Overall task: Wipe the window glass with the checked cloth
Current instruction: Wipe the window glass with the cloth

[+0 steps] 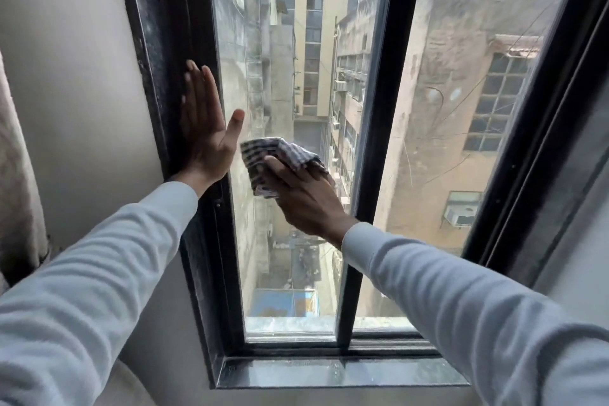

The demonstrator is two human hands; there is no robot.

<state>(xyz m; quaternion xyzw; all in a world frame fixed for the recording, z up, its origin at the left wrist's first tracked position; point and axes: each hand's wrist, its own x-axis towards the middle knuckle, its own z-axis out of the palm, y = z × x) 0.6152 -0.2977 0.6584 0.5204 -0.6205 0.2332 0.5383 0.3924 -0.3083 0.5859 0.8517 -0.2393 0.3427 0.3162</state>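
Note:
The left pane of window glass (283, 53) is narrow and tall, set in a black frame (171, 26). A bunched black-and-white checked cloth (263, 155) is pressed flat against this pane at mid height. My right hand (303, 194) lies over the cloth and holds it to the glass. Flat against the frame's left upright rests my left hand (204, 125), fingers spread and pointing up, thumb reaching over the glass edge. It holds nothing. Both arms wear pale long sleeves.
A black centre bar (385, 109) divides the left pane from a wider right pane (478, 92). A dark sill (329, 372) runs along the bottom. A white wall (72, 76) and a curtain edge (16, 158) stand to the left. Buildings show outside.

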